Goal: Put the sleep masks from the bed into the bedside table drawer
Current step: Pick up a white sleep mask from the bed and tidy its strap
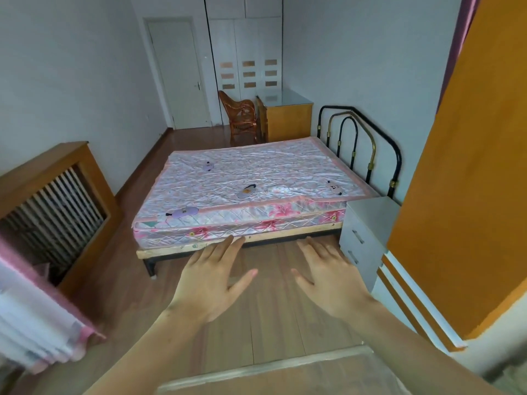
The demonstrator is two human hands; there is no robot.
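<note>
Bare, the left hand (212,276) and right hand (328,276) reach forward, fingers spread (seemingly mid-air).

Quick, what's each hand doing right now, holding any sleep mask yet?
Left hand: open, fingers spread, holding nothing.
Right hand: open, fingers spread, holding nothing.

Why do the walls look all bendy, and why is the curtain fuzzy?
Head view: the wide-angle lens bows the straight walls and orange panel near the edges; the pink curtain at the lower left is smeared and blurry, while the bed in the middle looks sharper in soft daylight.
</note>
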